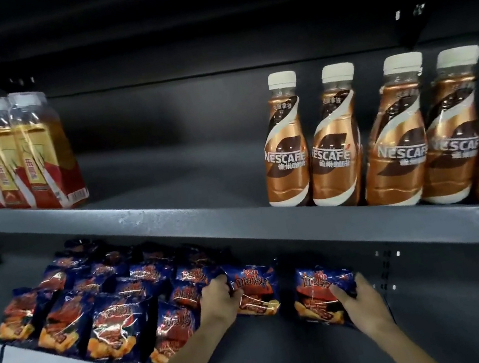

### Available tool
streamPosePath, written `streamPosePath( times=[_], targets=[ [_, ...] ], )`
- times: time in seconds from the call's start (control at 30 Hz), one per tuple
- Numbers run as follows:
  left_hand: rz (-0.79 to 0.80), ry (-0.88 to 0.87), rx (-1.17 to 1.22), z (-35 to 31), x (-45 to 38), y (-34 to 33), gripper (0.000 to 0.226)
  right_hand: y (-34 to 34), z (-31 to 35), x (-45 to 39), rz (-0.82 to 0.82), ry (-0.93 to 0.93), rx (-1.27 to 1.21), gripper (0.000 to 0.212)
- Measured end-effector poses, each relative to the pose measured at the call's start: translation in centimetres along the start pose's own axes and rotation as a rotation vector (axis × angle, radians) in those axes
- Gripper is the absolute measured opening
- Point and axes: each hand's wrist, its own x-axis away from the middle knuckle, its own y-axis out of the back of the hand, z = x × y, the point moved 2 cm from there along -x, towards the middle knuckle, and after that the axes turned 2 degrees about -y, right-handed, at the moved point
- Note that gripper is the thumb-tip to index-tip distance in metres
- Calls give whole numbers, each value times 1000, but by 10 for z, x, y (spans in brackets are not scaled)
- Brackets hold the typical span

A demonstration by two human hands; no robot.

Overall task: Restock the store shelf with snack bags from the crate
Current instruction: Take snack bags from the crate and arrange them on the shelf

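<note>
Gripping apparently one snack bag (255,290) each, both hands (219,300) reach the lower shelf (445,305).

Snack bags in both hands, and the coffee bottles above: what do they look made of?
Snack bag in the left hand and snack bag in the right hand: probably glossy plastic or foil film, given crinkles and bright glints. Coffee bottles: likely plastic, with shiny bronze wrap labels, clear necks and matte white caps.

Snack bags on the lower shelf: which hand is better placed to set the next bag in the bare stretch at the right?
Probably the right hand: it grips the rightmost snack bag, beside that bare shelf.
</note>
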Motion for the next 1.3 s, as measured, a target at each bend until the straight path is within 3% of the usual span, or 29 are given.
streamPosePath(
  times=[0.1,0.27,0.37,0.43,1.0,1.17,1.3],
  targets=[
    [-12,1,4,-3,-19,-15,26,-6,-31,-20,-29,-61,-30,60],
    [-18,23,15,0,-43,-39,15,-15,-57,-28,-114,-139,-127,57],
    [-6,31,-22,5,-53,-51,8,-17,-47,-18,-144,-127,-165,31],
    [16,56,-49,7,-57,-57,5,-19,-44,-16,-155,-123,-180,25],
    [63,91,-71,-4,-61,-60,19,-20,-45,-17,-142,-74,-201,19],
    [54,75,-71,-6,-54,-54,19,-23,-42,-13,-121,-64,-197,35],
    [44,62,-78,-9,-48,-50,19,-25,-34,-8,-124,-28,-198,25]
  ],
)
